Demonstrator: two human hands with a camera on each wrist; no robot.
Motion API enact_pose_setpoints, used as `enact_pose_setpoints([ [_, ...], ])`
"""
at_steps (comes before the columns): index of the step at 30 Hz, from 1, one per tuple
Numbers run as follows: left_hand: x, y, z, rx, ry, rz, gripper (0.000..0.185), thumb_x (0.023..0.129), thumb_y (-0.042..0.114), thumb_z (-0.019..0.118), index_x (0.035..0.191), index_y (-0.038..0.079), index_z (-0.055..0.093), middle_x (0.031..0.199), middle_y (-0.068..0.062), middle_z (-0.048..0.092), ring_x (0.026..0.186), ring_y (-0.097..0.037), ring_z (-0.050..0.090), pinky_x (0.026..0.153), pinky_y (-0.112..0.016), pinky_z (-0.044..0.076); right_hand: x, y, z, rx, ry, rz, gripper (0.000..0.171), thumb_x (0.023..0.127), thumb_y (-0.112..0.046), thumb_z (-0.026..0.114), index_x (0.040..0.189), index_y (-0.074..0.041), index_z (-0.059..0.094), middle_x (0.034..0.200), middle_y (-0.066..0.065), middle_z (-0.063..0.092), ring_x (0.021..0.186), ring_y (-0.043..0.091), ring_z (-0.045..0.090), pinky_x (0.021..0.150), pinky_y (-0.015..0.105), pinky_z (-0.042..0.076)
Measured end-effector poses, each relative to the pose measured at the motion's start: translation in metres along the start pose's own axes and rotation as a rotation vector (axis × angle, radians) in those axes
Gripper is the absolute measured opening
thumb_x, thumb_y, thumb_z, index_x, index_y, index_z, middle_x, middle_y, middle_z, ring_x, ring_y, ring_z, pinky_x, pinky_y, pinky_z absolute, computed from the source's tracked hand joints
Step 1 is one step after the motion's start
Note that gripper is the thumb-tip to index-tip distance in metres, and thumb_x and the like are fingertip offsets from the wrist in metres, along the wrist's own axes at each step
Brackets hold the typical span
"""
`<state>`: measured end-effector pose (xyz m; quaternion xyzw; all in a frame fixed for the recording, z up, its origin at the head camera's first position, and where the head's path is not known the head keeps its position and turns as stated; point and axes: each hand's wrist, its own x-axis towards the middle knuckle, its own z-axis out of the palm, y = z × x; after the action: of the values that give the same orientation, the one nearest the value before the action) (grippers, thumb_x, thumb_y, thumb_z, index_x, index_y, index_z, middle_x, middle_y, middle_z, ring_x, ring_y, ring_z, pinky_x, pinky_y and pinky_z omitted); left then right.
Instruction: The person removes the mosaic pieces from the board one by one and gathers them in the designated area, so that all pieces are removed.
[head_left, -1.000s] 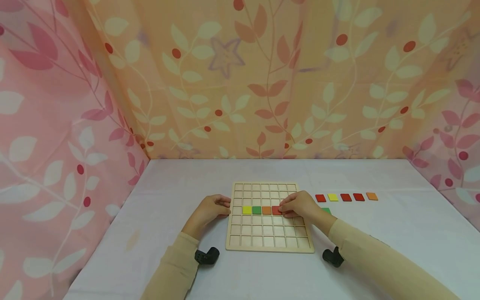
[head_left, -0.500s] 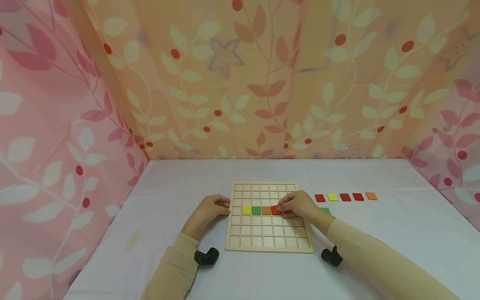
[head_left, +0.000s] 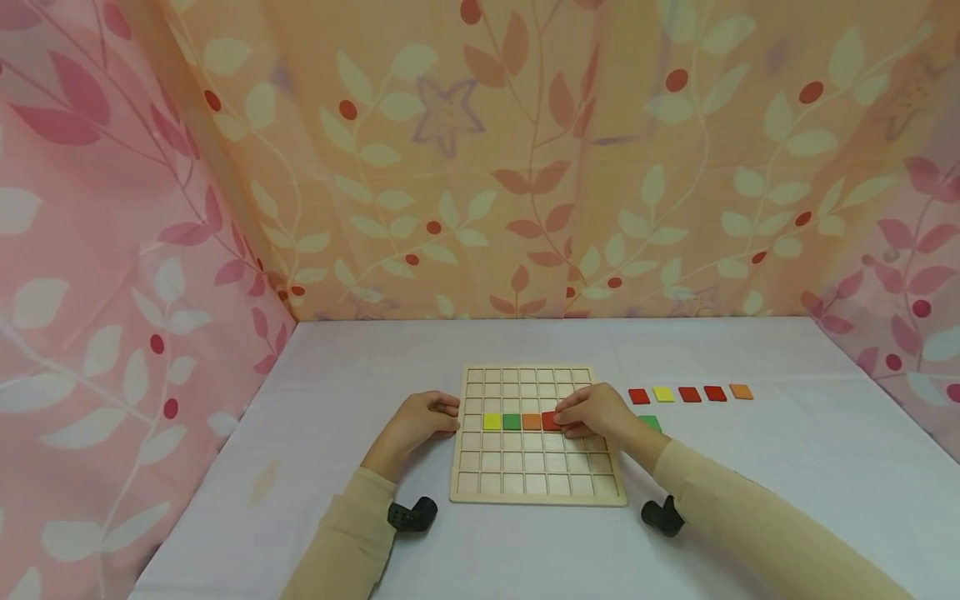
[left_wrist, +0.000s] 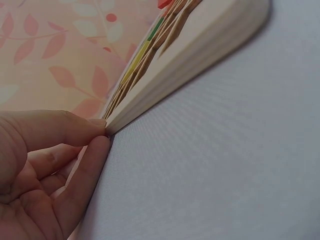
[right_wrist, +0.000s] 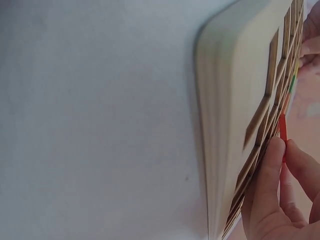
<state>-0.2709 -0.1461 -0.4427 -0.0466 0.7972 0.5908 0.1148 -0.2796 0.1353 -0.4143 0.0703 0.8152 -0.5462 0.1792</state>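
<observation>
A square wooden grid board lies on the table, with a yellow tile, a green tile and an orange tile side by side in one row of cells. My right hand is over the board's right part and pinches a red tile between thumb and fingertips, at the right end of that row. In the right wrist view this red tile stands at a tilt to the grid. At the board's left edge, my left hand pinches the rim with thumb and forefinger.
Right of the board, a line of loose tiles holds a red one, a yellow one, two more reds and an orange one. A green tile lies nearer, partly behind the right wrist. Floral curtains enclose the white table.
The head view shifts very slightly. Both hands stay nearly in place, the left at the board's edge and the right still pinching the red tile, which looks slightly more tilted.
</observation>
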Motion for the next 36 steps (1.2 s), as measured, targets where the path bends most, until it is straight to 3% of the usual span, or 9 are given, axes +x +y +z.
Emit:
enact_pose_setpoints([
  [13, 0.001, -0.001, 0.001, -0.014, 0.005, -0.003, 0.031, 0.076, -0.004, 0.068, 0.106, -0.001, 0.063, 0.093, -0.01, 0.062, 0.076, -0.013, 0.06, 0.07, -0.026, 0.054, -0.01, 0.001, -0.013, 0.103, -0.035, -0.023, 0.028, 0.077, -0.005, 0.073, 0.102, 0.007, 0.066, 0.091, 0.01, 0.066, 0.061, 0.012, 0.065, 0.065, 0.028, 0.056],
  [20, -0.001, 0.001, 0.001, -0.009, 0.012, -0.008, 0.032, 0.075, -0.005, 0.068, 0.106, 0.0, 0.063, 0.092, -0.009, 0.061, 0.075, -0.013, 0.059, 0.069, -0.026, 0.054, -0.013, 0.002, -0.024, 0.049, -0.019, -0.009, 0.031, 0.078, -0.012, 0.074, 0.104, 0.003, 0.067, 0.103, 0.013, 0.064, 0.065, 0.011, 0.063, 0.065, 0.026, 0.056],
  [25, -0.001, 0.001, 0.0, 0.004, 0.005, -0.007, 0.032, 0.076, -0.004, 0.067, 0.107, -0.001, 0.063, 0.092, -0.009, 0.061, 0.076, -0.013, 0.059, 0.069, -0.026, 0.054, -0.014, 0.004, -0.031, 0.071, -0.015, 0.004, 0.032, 0.078, -0.012, 0.073, 0.105, 0.003, 0.067, 0.1, 0.013, 0.063, 0.066, 0.012, 0.063, 0.066, 0.026, 0.056],
  [36, 0.001, -0.001, 0.001, 0.003, 0.023, -0.01, 0.034, 0.075, -0.005, 0.069, 0.108, 0.001, 0.063, 0.094, -0.01, 0.062, 0.079, -0.015, 0.058, 0.069, -0.026, 0.054, -0.024, 0.007, -0.047, 0.013, -0.012, -0.025, 0.033, 0.085, -0.016, 0.066, 0.112, 0.003, 0.064, 0.101, 0.011, 0.066, 0.076, 0.013, 0.065, 0.07, 0.025, 0.055],
])
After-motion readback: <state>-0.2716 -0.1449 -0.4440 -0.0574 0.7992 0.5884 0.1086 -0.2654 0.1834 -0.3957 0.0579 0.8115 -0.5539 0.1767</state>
